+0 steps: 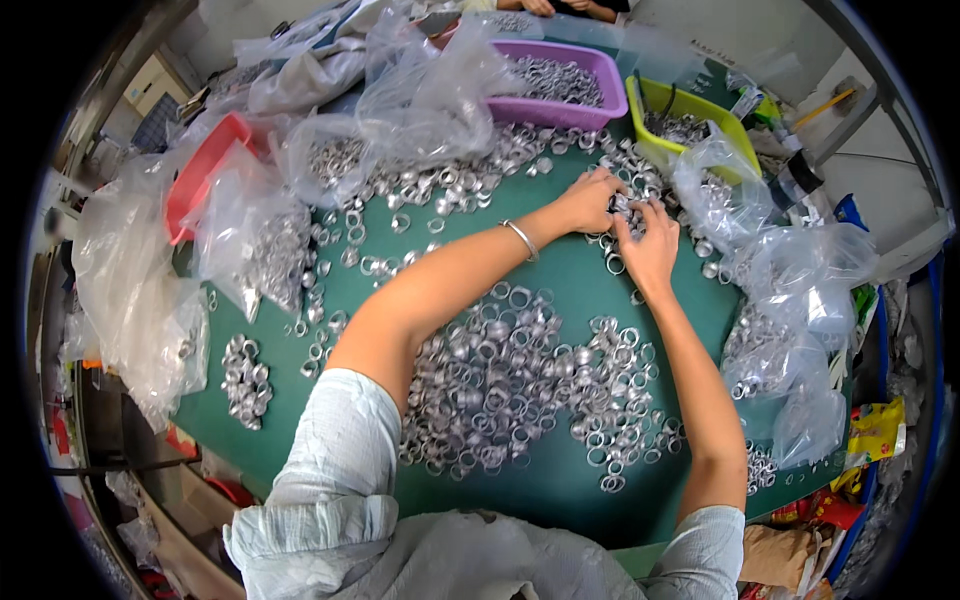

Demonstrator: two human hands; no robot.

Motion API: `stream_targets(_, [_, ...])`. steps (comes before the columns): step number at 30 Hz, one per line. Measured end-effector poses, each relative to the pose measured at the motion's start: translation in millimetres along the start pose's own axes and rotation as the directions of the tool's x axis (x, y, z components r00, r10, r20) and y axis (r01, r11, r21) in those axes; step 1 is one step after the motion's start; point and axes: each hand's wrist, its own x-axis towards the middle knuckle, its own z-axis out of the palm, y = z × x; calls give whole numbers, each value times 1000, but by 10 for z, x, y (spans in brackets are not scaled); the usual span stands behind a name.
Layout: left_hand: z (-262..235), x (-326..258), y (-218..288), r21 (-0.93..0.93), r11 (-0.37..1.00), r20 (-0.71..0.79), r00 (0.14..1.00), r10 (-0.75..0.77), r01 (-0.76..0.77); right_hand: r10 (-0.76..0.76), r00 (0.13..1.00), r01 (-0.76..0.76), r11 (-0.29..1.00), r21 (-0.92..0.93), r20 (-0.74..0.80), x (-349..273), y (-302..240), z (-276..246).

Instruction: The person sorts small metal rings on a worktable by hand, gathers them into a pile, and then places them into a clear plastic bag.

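Both arms reach over the green table to a heap of silver metal rings (pixel 628 212) at the far right. My left hand (pixel 590 203) is bent round some of these rings, its fingertips partly hidden. Facing it, my right hand (pixel 651 246) has its thumb and fingers curved around rings at the same spot. The two hands almost touch; which rings each one grips is hard to make out. Nearer to me, between my forearms, lies a large pile of metal rings (pixel 490 380), with a looser pile of rings (pixel 615 400) at its right.
At the back stand a purple basin (pixel 556 112) and a lime-green basin (pixel 745 140), both holding metal pieces. A red basin (pixel 207 172) leans at the left beside clear plastic bags (pixel 245 240). More bags (pixel 800 265) line the right edge. Another person's hands (pixel 555 6) show at the top.
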Motion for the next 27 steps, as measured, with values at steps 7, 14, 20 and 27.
stream_targets(7, [-290,-1025,281,-74,994,87,993,-79,85,-104,968,44,966,256,227,-444,-486,-242])
stream_targets(14, [-523,-1930,578,-159,986,3,998,-57,57,-211,906,25,892,451,366,-893,-963,-616])
stream_targets(20, [-643,-2400,951,-8,985,-91,981,169,-170,-346,872,85,804,589,347,-1467,-1170,-977])
stream_targets(27, [-646,-2876,1157,36,974,-5,974,225,-224,-377,867,111,782,613,325,-1743,-1079,-1329])
